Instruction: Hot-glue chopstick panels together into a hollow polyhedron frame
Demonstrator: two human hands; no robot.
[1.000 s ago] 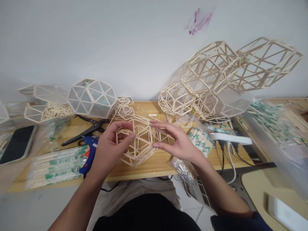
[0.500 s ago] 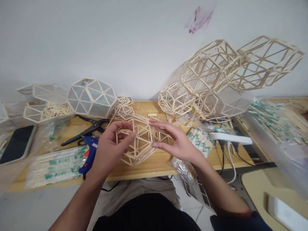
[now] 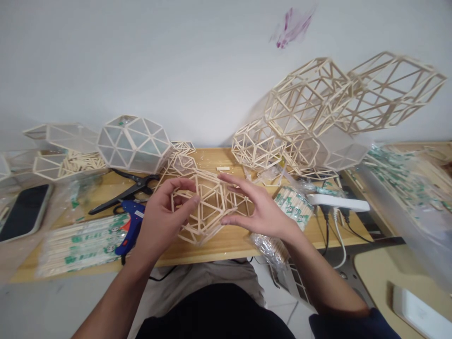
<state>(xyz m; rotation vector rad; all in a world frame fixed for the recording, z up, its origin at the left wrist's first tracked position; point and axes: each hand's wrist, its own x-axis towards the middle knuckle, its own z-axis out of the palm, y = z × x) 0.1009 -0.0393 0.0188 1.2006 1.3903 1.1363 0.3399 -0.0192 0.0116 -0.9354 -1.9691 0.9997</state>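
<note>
Between my hands, near the table's front edge, sits a rounded lattice frame (image 3: 208,207) built of thin wooden sticks in triangles. My left hand (image 3: 173,207) is closed on its left side, thumb in front and fingers reaching behind the sticks. At the right side my right hand (image 3: 259,207) is open, thumb and fingers spread apart beside the frame; whether the fingertips touch it I cannot tell. Smaller stick frames (image 3: 181,162) lie just behind. A blue glue gun (image 3: 132,226) rests left of my left wrist, next to black scissors (image 3: 127,190).
Packaged sticks (image 3: 84,242) lie at the front left, with a phone (image 3: 24,212) beyond them. A covered lattice ball (image 3: 134,143) stands behind. Large joined frames (image 3: 318,99) rise at the right against the wall. A power strip (image 3: 339,202) with cables sits at the right.
My right thumb has dropped slightly and the fingers have spread wider at the frame's right side. My left hand keeps its hold, and the frame has barely shifted.
</note>
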